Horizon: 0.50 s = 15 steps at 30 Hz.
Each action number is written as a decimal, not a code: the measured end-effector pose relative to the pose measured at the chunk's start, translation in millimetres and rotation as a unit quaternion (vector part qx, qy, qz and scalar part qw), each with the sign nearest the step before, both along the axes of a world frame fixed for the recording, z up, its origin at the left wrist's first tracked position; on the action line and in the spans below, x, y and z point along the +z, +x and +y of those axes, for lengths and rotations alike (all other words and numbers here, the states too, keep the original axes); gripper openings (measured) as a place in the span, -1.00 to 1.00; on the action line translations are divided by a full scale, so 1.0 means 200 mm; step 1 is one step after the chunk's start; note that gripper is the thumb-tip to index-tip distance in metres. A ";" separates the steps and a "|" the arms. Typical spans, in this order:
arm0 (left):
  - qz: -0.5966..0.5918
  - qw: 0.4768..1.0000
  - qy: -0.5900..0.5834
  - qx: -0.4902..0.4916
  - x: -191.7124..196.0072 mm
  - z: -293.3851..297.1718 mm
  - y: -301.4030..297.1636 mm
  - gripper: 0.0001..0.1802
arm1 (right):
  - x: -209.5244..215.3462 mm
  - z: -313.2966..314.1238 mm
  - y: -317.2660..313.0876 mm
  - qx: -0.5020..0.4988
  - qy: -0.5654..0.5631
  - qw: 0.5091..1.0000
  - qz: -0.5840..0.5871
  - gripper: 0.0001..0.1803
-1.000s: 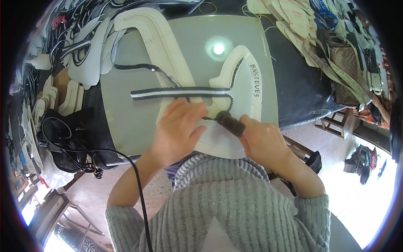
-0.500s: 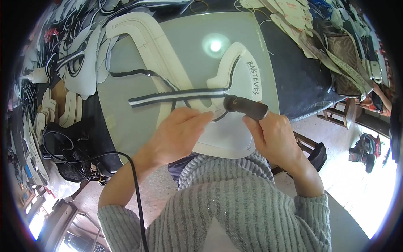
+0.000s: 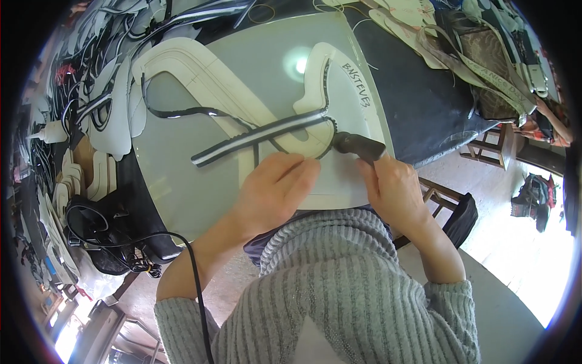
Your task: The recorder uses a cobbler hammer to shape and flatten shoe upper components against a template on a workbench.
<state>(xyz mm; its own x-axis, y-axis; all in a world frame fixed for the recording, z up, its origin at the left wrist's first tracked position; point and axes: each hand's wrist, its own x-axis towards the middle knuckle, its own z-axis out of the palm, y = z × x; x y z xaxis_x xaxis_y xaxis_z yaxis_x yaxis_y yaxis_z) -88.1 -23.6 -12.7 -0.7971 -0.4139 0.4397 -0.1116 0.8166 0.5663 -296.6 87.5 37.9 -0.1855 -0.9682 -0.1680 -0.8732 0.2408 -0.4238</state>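
My right hand (image 3: 397, 188) is closed around a dark hammer (image 3: 361, 146), its rounded end against the black-edged curve of a cream cut piece (image 3: 314, 79). My left hand (image 3: 276, 191) is closed, thumb and fingers pressed together at the lower edge of that piece. A black strip with a white stripe (image 3: 254, 138) lies across the piece and sticks out to the left. A thin black edging (image 3: 188, 112) trails loosely from the piece. Underneath is a second, curved cream piece (image 3: 200, 67) with drawn lines. All of this lies on a grey-green board (image 3: 176, 182) with handwriting near its right.
Stacked cream cut pieces (image 3: 418, 30) and a patterned bag (image 3: 485, 51) with straps lie at the right. Loose strips and white pieces (image 3: 115, 121) crowd the left, near a white bottle (image 3: 51, 132). A black cable (image 3: 195, 267) hangs over my left forearm. A wooden stool (image 3: 436, 191) stands at right.
The cream piece and striped strip have turned anticlockwise on the board. The hammer has shifted slightly right and up, and my left hand has moved slightly right.
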 end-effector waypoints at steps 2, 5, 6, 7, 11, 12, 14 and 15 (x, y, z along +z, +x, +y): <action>0.009 0.998 -0.066 -0.020 0.00 -0.01 -0.01 -0.60 | 0.05 -0.02 0.03 0.001 -0.041 0.999 -0.027 -0.72; 0.022 0.996 -0.091 -0.013 -0.01 -0.01 0.00 -0.58 | 0.06 -0.03 0.07 0.046 -0.020 0.998 -0.028 -0.71; 0.020 0.996 -0.091 -0.013 -0.01 -0.01 0.00 -0.59 | 0.06 -0.04 0.07 0.091 0.041 0.995 -0.005 -0.71; 0.017 0.996 -0.091 -0.014 -0.02 -0.01 0.00 -0.60 | 0.08 -0.04 0.07 0.096 0.066 0.993 0.001 -0.71; 0.021 0.993 -0.114 -0.006 -0.06 0.00 0.01 -0.59 | 0.16 -0.09 0.06 0.049 0.022 0.998 -0.026 -0.72; 0.032 0.996 -0.081 -0.005 -0.05 0.00 0.01 -0.60 | 0.13 -0.07 0.07 0.062 0.072 0.995 -0.012 -0.79; 0.043 0.998 -0.049 -0.006 -0.02 -0.03 0.00 -0.60 | 0.08 -0.05 0.07 0.072 0.122 0.990 0.000 -0.79; 0.018 1.000 -0.003 0.017 0.01 -0.06 -0.01 -0.61 | 0.07 -0.04 0.06 0.082 0.091 0.992 0.011 -0.78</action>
<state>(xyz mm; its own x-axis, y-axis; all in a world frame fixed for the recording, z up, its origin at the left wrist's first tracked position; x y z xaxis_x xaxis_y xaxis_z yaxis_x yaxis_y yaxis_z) -89.3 -35.2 -9.7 -0.7668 -0.4376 0.4696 -0.1189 0.8158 0.5660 -284.0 80.3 52.2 -0.0334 -0.9394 -0.3411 -0.9155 0.1657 -0.3666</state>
